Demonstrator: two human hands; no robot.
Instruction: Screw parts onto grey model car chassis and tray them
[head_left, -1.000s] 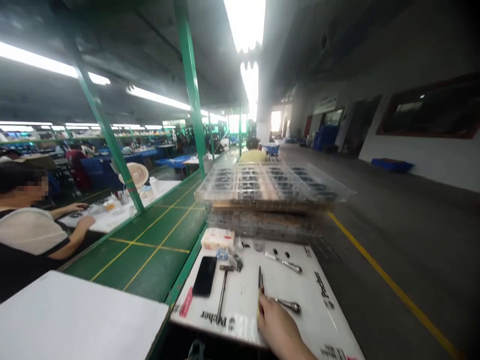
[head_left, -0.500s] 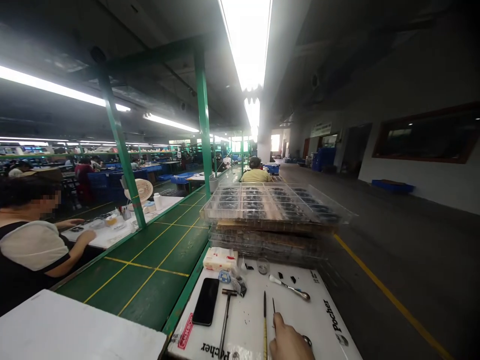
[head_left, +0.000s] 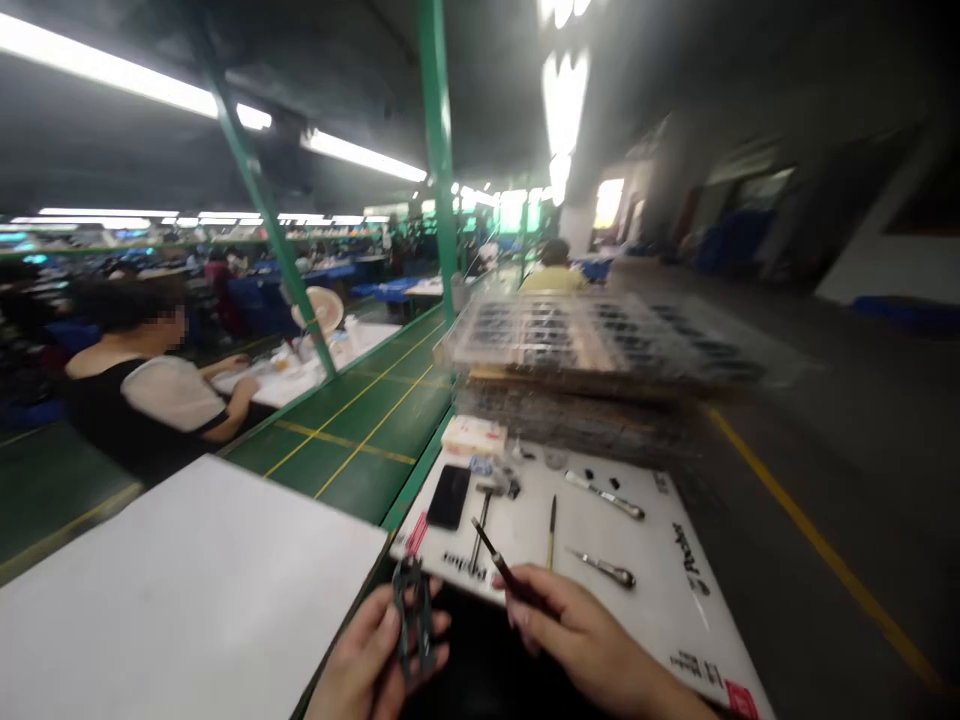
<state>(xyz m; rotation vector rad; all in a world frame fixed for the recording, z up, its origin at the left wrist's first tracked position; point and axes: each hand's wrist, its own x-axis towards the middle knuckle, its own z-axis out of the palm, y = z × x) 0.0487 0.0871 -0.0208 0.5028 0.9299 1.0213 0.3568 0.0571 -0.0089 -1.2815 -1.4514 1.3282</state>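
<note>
Black openwork frame sits in the person's left hand, near the edge of a white Pocher mat, its long axis standing nearly upright with a slight tilt. Its detail is blurred, so its exact kind is hard to tell. The left fingers are curled closely around its lower part, gripping it narrowly, with the upper end pointing far. Just to the right, the right hand holds a slim black-handled tool in a narrow pinch; the tool slants from near right to far left, its tip pointing toward a small hammer on the mat. The two hands are near each other but apart. Farther along the mat lie a smartphone, a thin yellow-handled awl, and two metal-tipped hand tools. A tissue pack and stacked clear trays stand at the far end. To the left are a white board and a green conveyor, and beyond it a co-worker sits at another tabletop with both hands on it.
</note>
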